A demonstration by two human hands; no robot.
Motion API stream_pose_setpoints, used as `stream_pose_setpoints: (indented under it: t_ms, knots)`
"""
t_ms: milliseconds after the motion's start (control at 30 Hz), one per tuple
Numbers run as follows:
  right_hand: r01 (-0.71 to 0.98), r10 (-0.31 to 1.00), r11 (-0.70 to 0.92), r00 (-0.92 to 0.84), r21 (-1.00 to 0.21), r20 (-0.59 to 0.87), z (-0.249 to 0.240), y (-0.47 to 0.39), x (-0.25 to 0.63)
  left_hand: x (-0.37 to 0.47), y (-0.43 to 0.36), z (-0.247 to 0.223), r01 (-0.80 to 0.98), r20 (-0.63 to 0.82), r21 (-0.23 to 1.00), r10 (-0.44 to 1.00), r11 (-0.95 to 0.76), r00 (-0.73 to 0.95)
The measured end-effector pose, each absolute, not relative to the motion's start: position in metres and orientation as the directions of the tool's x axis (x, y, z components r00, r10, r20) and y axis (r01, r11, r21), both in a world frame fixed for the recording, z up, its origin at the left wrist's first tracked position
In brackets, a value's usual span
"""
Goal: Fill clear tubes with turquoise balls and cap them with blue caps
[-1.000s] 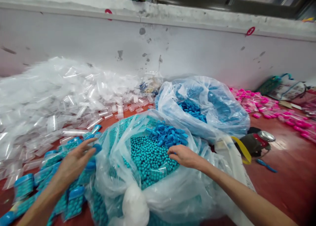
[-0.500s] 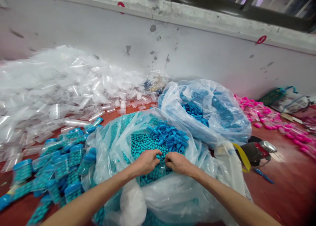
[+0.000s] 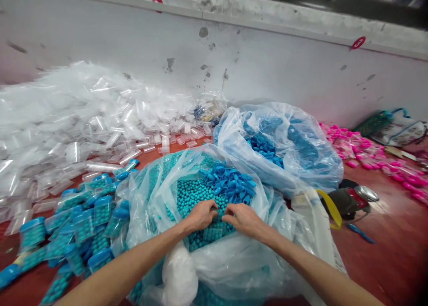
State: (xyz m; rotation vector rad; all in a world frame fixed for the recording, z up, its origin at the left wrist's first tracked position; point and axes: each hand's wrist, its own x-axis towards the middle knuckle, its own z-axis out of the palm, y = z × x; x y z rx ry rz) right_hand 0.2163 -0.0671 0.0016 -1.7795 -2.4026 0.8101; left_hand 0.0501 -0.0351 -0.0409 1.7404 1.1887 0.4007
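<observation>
Inside the plastic bag's [image 3: 234,259] front edge, my hands [image 3: 202,215] curl, grip unclear; the clear container [image 3: 214,233] seems light, slippery: pinch its sides.

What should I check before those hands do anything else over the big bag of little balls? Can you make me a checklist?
1. Bag open at the top: ok, the turquoise balls show inside.
2. Blue caps close by: ok, heaped on the balls just beyond the hands.
3. Left hand and right hand clear of each other: ok, a small gap shows between them.
4. Something held in the fingers: cannot tell, curled fingers hide it.
5. Filled containers neatly lined up: not ok, they lie jumbled on the floor.
</observation>
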Motion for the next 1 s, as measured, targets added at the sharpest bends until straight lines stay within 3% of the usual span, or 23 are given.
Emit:
stream_pose_setpoints:
  t_ms: [200,400,600,767,900,1000]
  knots:
    - [0.9,0.83,0.259,-0.393,-0.351,-0.395,0.0,-0.084,0.203,0.049,-0.029,-0.046,0.445,-0.247,0.894,0.888,0.054,0.387]
    - [0.879,0.835,0.288,-0.425,-0.379,-0.35,0.005,-0.08,0.199,0.043,-0.023,-0.034,0.279,-0.272,0.942,0.909,0.186,0.315]
    - [0.908,0.865,0.406,-0.419,-0.106,-0.277,0.015,-0.081,0.191,0.032,-0.016,-0.031,0.177,-0.287,0.952,0.931,0.251,0.224]
    - [0.899,0.878,0.438,-0.428,0.0,-0.214,-0.005,-0.098,0.168,0.03,-0.019,-0.032,0.128,-0.292,0.954,0.931,0.269,0.22]
    - [0.848,0.843,0.529,-0.53,-0.042,-0.091,-0.022,-0.104,0.159,0.03,-0.021,-0.026,0.101,-0.302,0.953,0.924,0.286,0.236]
    - [0.88,0.869,0.465,-0.474,-0.097,-0.144,-0.024,-0.099,0.155,0.028,-0.022,-0.021,0.072,-0.299,0.954,0.922,0.29,0.248]
